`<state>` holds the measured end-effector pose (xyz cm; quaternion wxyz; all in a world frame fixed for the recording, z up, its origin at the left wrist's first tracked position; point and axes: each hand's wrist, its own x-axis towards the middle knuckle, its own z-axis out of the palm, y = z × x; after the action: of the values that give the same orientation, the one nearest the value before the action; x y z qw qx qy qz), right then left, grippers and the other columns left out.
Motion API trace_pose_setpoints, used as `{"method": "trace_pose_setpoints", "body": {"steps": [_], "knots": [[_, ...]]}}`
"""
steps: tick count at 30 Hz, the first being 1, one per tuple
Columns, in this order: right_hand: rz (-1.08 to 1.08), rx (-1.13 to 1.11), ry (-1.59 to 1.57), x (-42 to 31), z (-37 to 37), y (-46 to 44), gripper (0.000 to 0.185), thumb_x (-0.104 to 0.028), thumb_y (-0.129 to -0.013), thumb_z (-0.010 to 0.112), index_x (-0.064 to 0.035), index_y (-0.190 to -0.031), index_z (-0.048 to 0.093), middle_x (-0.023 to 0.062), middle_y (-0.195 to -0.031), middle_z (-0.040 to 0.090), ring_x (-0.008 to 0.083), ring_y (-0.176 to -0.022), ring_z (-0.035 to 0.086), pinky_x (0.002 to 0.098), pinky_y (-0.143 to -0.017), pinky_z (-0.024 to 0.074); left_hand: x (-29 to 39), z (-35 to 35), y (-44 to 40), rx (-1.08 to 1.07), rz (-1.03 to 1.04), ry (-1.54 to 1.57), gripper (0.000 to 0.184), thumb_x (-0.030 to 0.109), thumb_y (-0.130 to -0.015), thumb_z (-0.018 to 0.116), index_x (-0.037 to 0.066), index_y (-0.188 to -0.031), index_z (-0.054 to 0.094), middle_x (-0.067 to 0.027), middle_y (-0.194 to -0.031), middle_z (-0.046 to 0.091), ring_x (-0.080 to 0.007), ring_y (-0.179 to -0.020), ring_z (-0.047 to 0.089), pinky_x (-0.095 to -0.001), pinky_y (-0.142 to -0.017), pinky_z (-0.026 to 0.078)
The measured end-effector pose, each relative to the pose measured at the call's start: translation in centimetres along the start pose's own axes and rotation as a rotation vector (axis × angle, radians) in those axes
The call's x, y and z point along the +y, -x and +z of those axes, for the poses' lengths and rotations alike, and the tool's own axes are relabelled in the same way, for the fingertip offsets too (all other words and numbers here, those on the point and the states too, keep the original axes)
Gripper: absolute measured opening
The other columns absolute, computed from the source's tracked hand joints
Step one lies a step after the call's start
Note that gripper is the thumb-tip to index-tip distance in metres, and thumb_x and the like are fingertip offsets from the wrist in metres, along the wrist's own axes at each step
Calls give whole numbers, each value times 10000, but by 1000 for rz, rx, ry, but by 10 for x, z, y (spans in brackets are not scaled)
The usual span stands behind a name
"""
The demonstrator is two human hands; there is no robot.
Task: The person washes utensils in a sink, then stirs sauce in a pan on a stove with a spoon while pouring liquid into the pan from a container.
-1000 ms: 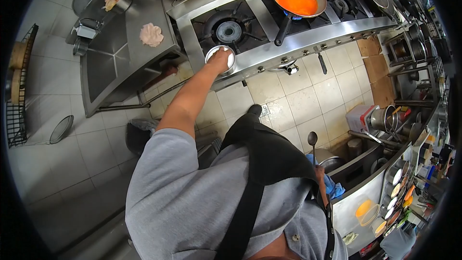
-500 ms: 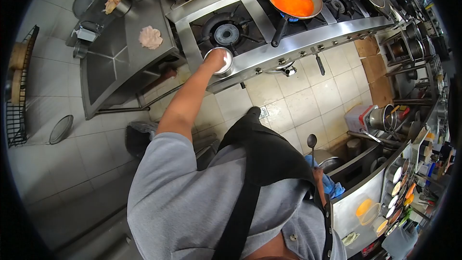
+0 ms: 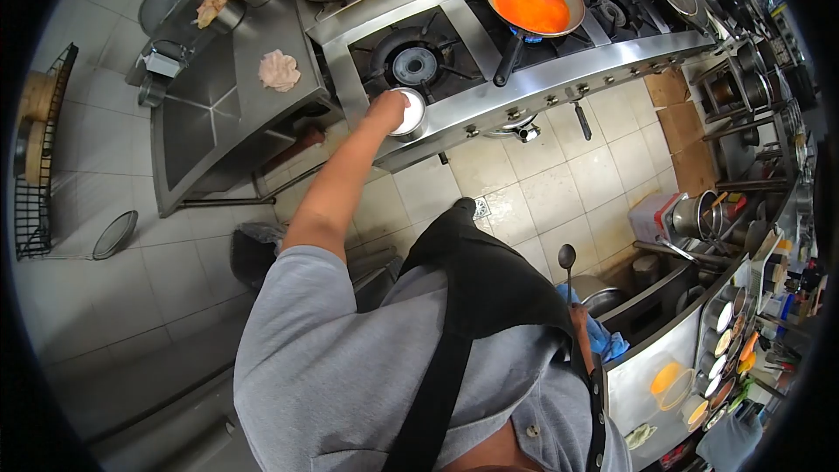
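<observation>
Left hand point(image 3: 387, 111) over tin point(image 3: 413, 133) — grip unclear; right hand point(image 3: 578, 314), partly hidden, clamps spoon point(image 3: 567, 257).

Upper centre: left hand point(image 3: 389, 112) could pass over burner point(image 3: 415, 64) beyond pot point(image 3: 418, 126); pan point(image 3: 576, 3) and jutting handle point(image 3: 509, 63) blocked way farther right. Middle: room lay over floor point(image 3: 542, 170) between stove point(image 3: 468, 114) and spoon point(image 3: 567, 257).

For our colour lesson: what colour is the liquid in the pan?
The liquid is orange, best seen in the head view.

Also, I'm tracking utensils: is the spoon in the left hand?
No, the right hand holds the spoon, while the left hand is at a container.
</observation>
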<state>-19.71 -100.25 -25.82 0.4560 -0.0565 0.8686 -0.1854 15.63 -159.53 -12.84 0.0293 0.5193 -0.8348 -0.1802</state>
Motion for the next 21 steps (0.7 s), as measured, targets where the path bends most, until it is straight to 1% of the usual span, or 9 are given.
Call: {"method": "trace_pose_setpoints", "body": {"steps": [3,6,7,13,14,16,17,20,21], "knots": [[-5,3,28,-2,-7,4,192,-144,-774,555,39,-811,601,112,-602,571,219,-421,542,326,-351,454,11,12,8,-42,-54,-53,218,65,-789,542,54,-966,667,-211,-985,627,-346,-939,606,-411,-815,468],[-32,7,43,-4,-11,9,197,-141,-778,550,46,-812,598,117,-601,572,221,-419,545,325,-348,454,15,17,11,-47,-56,-25,220,106,-813,523,58,-980,658,-232,-1017,609,-351,-967,594,-419,-845,450],[-45,7,49,-5,-12,11,198,-141,-780,549,48,-812,597,118,-601,573,221,-418,545,325,-347,454,22,15,17,33,-119,57,196,96,-781,551,57,-937,664,-242,-1003,607,-352,-957,596,-408,-842,452],[-93,9,42,-1,-12,11,207,-136,-789,539,63,-813,593,128,-599,575,224,-413,550,323,-342,454,9,7,3,73,-97,129,120,-8,-662,581,71,-687,669,-186,-806,645,-331,-807,632,-374,-736,493],[-60,8,-7,3,-9,7,213,-137,-791,537,68,-810,592,130,-594,574,225,-406,548,322,-338,452,11,0,4,84,-105,144,114,-3,-674,574,69,-686,661,-189,-803,642,-335,-802,629,-384,-732,490],[-93,10,38,12,-7,-3,221,-143,-797,535,71,-797,591,135,-582,569,229,-388,537,322,-337,450,17,-15,5,105,-117,171,108,5,-699,559,67,-682,647,-193,-798,636,-343,-792,621,-404,-724,482],[-110,11,60,10,-6,-2,226,-145,-800,535,73,-791,591,137,-575,567,230,-379,532,322,-336,449,18,-20,6,135,-63,152,123,-24,-682,553,59,-661,641,-195,-762,631,-342,-771,622,-394,-709,481],[-307,61,193,1,-9,1,240,-150,-805,528,79,-775,595,138,-560,563,234,-367,526,325,-336,449,29,-40,11,152,-45,160,143,-47,-677,536,51,-639,633,-192,-750,630,-340,-752,622,-387,-701,483],[-310,19,206,-4,-11,2,238,-148,-807,525,79,-794,595,138,-568,566,232,-376,529,327,-337,450,32,-46,12,169,-32,179,144,-52,-673,536,49,-635,631,-191,-745,630,-340,-747,622,-385,-698,483]]}}
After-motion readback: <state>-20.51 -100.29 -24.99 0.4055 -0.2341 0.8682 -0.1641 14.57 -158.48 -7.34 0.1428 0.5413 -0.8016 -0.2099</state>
